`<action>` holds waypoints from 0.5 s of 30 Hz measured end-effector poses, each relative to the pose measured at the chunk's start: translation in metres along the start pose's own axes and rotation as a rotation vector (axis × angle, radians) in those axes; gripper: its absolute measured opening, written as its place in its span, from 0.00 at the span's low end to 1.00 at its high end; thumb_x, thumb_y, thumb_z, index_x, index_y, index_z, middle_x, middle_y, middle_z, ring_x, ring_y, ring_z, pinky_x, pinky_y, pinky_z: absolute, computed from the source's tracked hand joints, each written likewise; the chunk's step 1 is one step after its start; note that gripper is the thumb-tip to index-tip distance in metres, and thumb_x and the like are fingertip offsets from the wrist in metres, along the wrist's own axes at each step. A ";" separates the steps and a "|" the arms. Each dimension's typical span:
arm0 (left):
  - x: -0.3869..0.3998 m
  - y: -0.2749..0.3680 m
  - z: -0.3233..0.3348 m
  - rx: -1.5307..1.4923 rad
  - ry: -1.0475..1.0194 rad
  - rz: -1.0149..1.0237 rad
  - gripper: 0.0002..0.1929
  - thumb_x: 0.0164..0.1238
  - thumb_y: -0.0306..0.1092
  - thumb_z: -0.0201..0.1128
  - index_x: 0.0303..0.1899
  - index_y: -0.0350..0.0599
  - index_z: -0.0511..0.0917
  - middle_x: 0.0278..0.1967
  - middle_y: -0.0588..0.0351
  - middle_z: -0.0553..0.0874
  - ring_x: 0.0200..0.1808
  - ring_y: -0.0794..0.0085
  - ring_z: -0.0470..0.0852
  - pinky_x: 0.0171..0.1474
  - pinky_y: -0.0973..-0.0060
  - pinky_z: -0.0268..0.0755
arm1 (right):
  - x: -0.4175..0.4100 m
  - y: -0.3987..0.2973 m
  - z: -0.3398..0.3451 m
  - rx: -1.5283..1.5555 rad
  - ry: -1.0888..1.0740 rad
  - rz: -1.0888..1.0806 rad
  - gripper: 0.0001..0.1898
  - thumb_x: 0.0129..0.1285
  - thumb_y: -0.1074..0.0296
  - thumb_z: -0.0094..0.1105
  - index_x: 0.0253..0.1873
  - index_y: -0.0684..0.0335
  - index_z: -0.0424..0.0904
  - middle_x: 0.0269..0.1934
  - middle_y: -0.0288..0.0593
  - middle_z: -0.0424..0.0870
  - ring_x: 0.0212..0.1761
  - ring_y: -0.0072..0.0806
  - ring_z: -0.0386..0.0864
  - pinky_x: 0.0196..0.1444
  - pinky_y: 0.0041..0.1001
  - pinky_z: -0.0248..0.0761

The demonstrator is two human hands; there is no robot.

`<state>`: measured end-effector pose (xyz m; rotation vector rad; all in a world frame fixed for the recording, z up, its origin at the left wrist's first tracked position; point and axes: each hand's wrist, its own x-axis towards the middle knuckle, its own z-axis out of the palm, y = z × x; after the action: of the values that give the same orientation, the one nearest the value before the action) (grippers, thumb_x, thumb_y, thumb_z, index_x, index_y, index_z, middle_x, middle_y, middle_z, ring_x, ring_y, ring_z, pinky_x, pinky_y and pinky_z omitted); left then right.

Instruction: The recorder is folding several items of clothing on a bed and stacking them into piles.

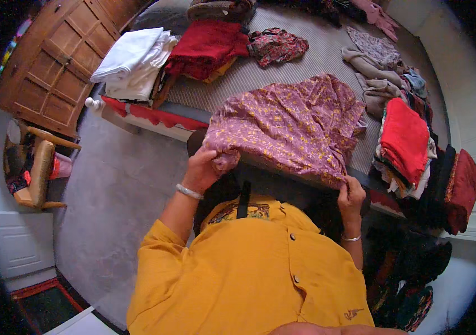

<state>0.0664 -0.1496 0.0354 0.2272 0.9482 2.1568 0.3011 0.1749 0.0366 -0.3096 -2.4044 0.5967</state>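
A mauve garment with a small yellow and white print (284, 121) is stretched between my two hands over the near edge of a bed. My left hand (200, 169) grips its left end, where the cloth bunches beside the fingers. The near right corner is pinched in my right hand (351, 194). The far part of the garment lies in loose folds on the striped mattress (322, 48). Its underside is hidden from me.
Folded white cloths (131, 58), a dark red folded cloth (208, 46) and a crumpled floral cloth (278, 46) lie at the back. To the right stands a stack topped with bright red cloth (405, 142), beside rumpled clothes (382, 75). A wooden chair (41, 171) stands left.
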 end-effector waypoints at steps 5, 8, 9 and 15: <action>0.007 -0.014 0.007 -0.429 -0.027 -0.166 0.21 0.69 0.41 0.50 0.59 0.41 0.68 0.54 0.51 0.78 0.54 0.62 0.78 0.59 0.60 0.69 | 0.002 -0.004 0.000 0.026 -0.008 0.010 0.07 0.55 0.81 0.56 0.39 0.68 0.75 0.33 0.52 0.80 0.35 0.49 0.78 0.38 0.38 0.72; 0.028 -0.023 0.001 -0.266 0.127 -0.038 0.19 0.74 0.42 0.43 0.58 0.42 0.69 0.52 0.51 0.79 0.53 0.62 0.78 0.54 0.59 0.73 | 0.002 -0.004 -0.002 -0.027 -0.002 0.026 0.07 0.55 0.81 0.54 0.40 0.67 0.75 0.33 0.51 0.80 0.35 0.48 0.79 0.38 0.37 0.72; 0.033 -0.024 0.003 -0.198 0.152 0.001 0.18 0.75 0.41 0.42 0.57 0.43 0.70 0.51 0.52 0.79 0.51 0.63 0.79 0.52 0.60 0.75 | 0.002 -0.004 -0.004 -0.013 0.018 0.060 0.07 0.55 0.81 0.53 0.40 0.67 0.75 0.34 0.51 0.80 0.35 0.48 0.79 0.38 0.37 0.72; 0.023 -0.010 -0.018 -0.049 0.265 0.081 0.14 0.73 0.38 0.50 0.54 0.43 0.73 0.47 0.56 0.82 0.47 0.67 0.82 0.51 0.66 0.75 | 0.007 -0.008 -0.016 0.019 0.061 0.118 0.07 0.56 0.81 0.51 0.40 0.68 0.76 0.33 0.51 0.80 0.34 0.43 0.81 0.38 0.31 0.72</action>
<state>0.0483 -0.1390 0.0131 -0.0467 1.0467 2.3211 0.3052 0.1755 0.0555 -0.4575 -2.3326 0.6532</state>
